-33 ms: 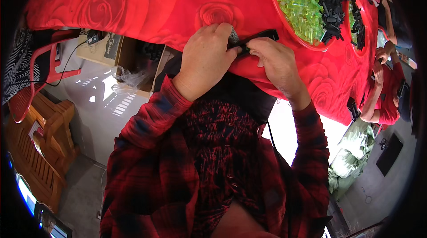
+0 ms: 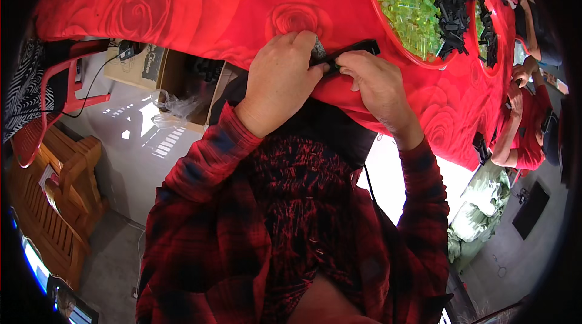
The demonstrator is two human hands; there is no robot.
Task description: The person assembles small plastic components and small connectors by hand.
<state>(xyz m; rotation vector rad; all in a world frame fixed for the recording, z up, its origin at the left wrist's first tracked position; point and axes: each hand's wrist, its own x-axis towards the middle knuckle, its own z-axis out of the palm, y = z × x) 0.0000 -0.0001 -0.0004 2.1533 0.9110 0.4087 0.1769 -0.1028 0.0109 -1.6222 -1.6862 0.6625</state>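
At the table's near edge, my left hand and my right hand meet over a long, narrow black piece. The left fingers are closed around its left end, which they mostly hide. A pinch of right thumb and fingers grips its middle, and its far right end sticks out beyond them. Something grey and speckled shows just beside the left fingertips; its kind cannot be made out. Whatever small part sits between the two thumbs is too small to name.
A red-rimmed basin of yellow-green clear pieces and black parts stands right on the red rose-patterned tablecloth, beside a second basin. Another person's arm is at far right. An open cardboard box sits below, left.
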